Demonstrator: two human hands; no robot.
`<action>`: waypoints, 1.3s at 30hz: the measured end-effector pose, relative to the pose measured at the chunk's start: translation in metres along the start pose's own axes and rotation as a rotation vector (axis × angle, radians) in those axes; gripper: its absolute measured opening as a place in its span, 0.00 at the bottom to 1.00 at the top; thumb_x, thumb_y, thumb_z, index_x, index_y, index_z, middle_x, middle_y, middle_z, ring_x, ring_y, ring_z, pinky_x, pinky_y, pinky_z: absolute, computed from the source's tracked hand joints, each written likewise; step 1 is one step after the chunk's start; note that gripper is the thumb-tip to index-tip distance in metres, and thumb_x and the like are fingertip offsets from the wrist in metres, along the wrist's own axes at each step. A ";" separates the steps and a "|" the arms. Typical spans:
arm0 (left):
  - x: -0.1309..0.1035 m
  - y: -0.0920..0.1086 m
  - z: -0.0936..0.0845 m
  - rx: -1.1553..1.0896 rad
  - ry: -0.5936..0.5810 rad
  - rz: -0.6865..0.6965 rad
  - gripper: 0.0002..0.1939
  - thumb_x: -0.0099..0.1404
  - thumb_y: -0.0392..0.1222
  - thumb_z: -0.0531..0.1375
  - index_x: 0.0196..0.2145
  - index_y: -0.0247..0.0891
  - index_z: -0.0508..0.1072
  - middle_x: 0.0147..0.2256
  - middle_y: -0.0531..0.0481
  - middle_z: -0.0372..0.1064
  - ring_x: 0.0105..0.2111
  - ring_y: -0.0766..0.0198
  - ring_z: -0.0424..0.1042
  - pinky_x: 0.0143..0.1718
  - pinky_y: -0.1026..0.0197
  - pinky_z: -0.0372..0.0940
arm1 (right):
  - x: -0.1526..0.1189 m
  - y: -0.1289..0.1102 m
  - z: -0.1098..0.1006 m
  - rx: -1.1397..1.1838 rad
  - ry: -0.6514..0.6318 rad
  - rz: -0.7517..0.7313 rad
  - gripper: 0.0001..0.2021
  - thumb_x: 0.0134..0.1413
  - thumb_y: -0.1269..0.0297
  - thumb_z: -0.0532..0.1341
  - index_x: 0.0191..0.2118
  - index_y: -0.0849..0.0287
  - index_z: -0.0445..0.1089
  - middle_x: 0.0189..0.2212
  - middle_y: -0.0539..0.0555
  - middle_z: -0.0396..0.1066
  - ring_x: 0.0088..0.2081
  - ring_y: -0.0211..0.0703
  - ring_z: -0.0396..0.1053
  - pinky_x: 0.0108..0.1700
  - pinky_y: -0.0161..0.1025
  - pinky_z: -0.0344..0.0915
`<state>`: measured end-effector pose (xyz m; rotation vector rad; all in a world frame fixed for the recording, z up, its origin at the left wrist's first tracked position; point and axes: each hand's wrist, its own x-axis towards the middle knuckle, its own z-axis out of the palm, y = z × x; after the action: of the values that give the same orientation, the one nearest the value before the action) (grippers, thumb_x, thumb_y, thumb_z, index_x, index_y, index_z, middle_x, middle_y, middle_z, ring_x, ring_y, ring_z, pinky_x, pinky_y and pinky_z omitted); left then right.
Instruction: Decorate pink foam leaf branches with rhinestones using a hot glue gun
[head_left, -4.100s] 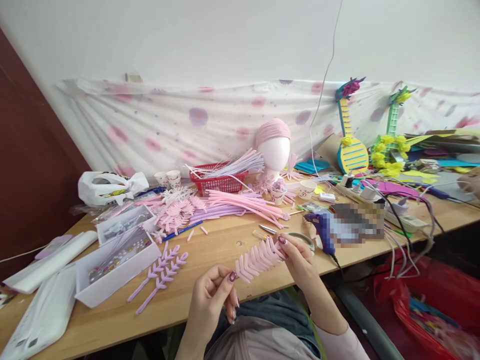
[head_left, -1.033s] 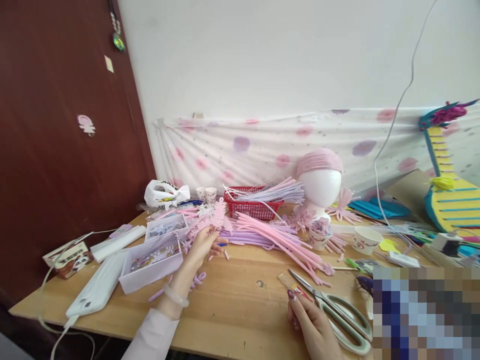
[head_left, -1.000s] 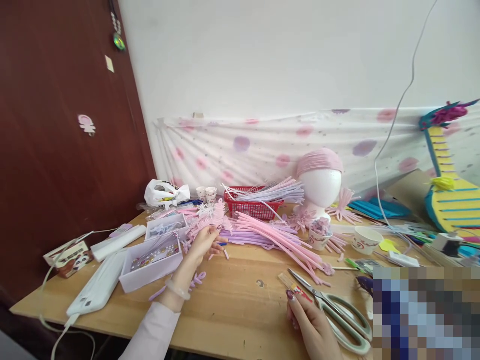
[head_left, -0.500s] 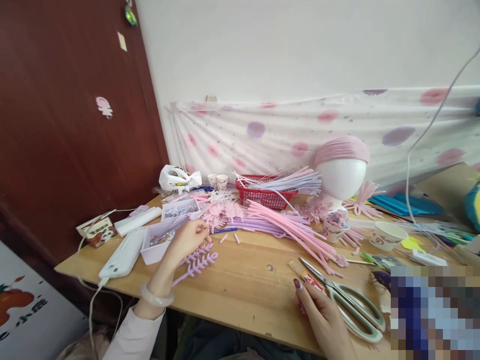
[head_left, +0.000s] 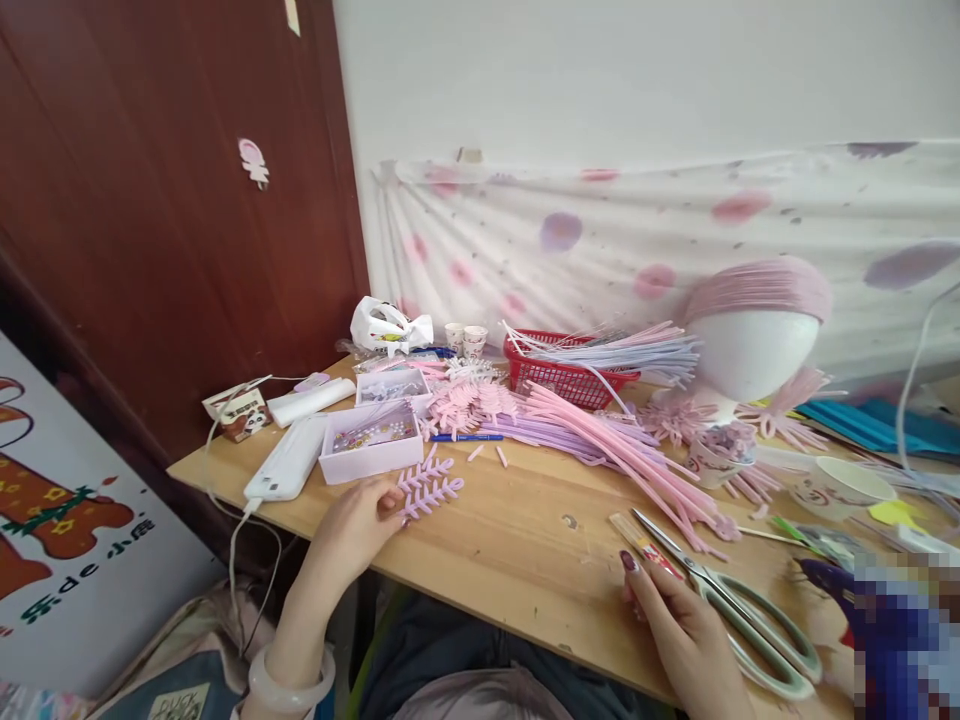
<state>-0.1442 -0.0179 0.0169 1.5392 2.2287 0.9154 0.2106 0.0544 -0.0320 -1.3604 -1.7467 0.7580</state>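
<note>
My left hand [head_left: 367,520], with a pale bangle at the wrist, has its fingers pinched at the lower end of purple leafy sprigs [head_left: 431,485] lying on the table's left part. My right hand [head_left: 671,625] rests near the front edge with its fingers curled together; what they hold, if anything, is hidden. Right beside it lie large scissors [head_left: 750,610] with pale green handles and a small red and clear packet [head_left: 652,548]. Long pink pipe cleaners [head_left: 615,440] stretch across the middle, over purple ones [head_left: 555,436].
White boxes of beads [head_left: 371,460] and a white power bank [head_left: 289,460] stand at the left. A red basket [head_left: 566,380], a white foam head [head_left: 750,350] and paper bowls [head_left: 840,485] are farther back. A blurred blue item [head_left: 832,585] is at the right.
The view has shifted left and down. My left hand has come down from above the purple sprigs to their lower ends. My right hand keeps its curled pose beside the scissors.
</note>
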 end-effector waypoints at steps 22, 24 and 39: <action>0.020 0.038 0.000 0.249 -0.074 -0.005 0.12 0.68 0.37 0.55 0.41 0.39 0.79 0.37 0.43 0.81 0.40 0.53 0.78 0.39 0.59 0.64 | -0.005 -0.001 0.002 -0.004 -0.051 -0.012 0.28 0.62 0.38 0.52 0.22 0.56 0.60 0.20 0.48 0.55 0.25 0.41 0.56 0.30 0.38 0.54; 0.030 0.046 0.011 0.303 -0.051 -0.020 0.12 0.69 0.37 0.55 0.41 0.38 0.79 0.38 0.40 0.81 0.40 0.52 0.78 0.40 0.57 0.64 | -0.006 -0.004 0.002 -0.005 -0.047 -0.015 0.28 0.62 0.37 0.51 0.22 0.56 0.60 0.20 0.48 0.55 0.24 0.40 0.56 0.30 0.38 0.54; 0.074 0.092 0.007 0.125 -0.129 0.076 0.13 0.67 0.40 0.55 0.43 0.38 0.79 0.39 0.46 0.81 0.40 0.53 0.78 0.41 0.59 0.64 | 0.003 -0.015 -0.007 0.154 -0.019 0.114 0.28 0.61 0.38 0.53 0.20 0.56 0.63 0.19 0.49 0.59 0.24 0.41 0.60 0.28 0.38 0.57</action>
<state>-0.1019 0.0733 0.0791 1.6973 2.1867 0.6869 0.2088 0.0536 -0.0153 -1.3599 -1.6004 0.9516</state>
